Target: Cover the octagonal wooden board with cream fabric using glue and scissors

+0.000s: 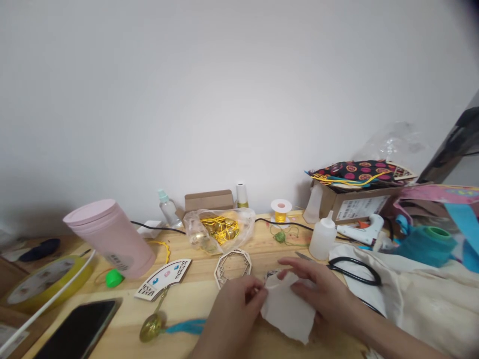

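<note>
A piece of white paper or thin cloth [289,310] with a ragged lower edge is between my hands near the table's front. My left hand [239,311] pinches its left edge between thumb and fingers. Over its upper right part lies my right hand [318,291], fingers spread and the thumb side touching the sheet. A patterned edge of something shows just behind the sheet, mostly hidden. Beyond my left hand rests an octagonal wooden frame [248,264]. To the left are a fan-shaped wooden piece [163,280] and a gold bell [151,327] with a blue tassel [186,326].
A pink tumbler [112,239], yellow tape roll [47,281] and phone [78,329] stand or lie left. Behind are a bag of gold bells [220,230] and a thread spool [281,212]. At right are a squeeze bottle [323,237], glue gun [362,232], scissors [355,269] and cloth [430,294].
</note>
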The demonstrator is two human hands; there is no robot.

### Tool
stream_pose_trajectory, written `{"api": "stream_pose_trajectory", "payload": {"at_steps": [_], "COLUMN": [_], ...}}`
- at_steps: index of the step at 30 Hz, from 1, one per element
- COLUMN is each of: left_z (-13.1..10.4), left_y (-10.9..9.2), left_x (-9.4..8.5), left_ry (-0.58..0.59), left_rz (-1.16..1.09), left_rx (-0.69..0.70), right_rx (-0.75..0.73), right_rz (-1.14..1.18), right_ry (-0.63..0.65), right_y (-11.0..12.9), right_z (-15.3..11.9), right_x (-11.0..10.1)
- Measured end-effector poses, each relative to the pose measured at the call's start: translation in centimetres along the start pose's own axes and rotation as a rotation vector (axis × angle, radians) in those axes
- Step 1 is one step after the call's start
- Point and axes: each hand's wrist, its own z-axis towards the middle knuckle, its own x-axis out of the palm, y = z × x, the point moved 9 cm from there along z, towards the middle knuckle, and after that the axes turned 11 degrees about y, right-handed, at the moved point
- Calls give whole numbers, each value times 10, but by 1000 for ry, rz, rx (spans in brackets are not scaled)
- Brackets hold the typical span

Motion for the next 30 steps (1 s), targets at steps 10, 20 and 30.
{"api": "stream_pose_trajectory", "payload": {"at_steps": [10, 20, 30], "left_z": [9, 9, 4], "left_y": [0, -6, -3], "left_x": [-20, -20, -17], "left_ry": [-153, -107, -93], "left_rz": [163, 377, 473], "left_rx": [-13, -78, -105], "right_rx": [-7, 5, -17], "right_rz": [20, -35, -172], "right_ry": [-123, -149, -139], "right_y": [-23, -30, -22], "right_z": [8, 5, 6], "right_x": [-6, -5, -3]}}
